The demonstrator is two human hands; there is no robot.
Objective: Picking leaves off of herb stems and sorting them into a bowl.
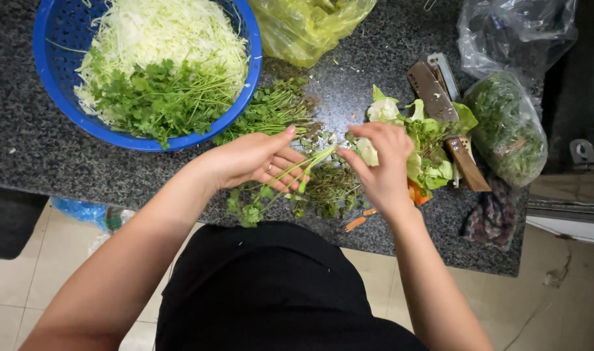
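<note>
Herb sprig pinched at both ends, head view only. Left hand curled loosely round the leafy lower part, fingers half closed on the stems; right hand pinching the pale stem tip between thumb and fingertips. Long axis running from low by the left grip up toward the right grip, so both about equally near. Thin green stalks, small frilly leaves, looks like coriander. Just beyond the left grip: blue colander of shredded cabbage and picked herbs. Past the right grip: cleaver, lettuce scraps, all on speckled worktop.
</note>
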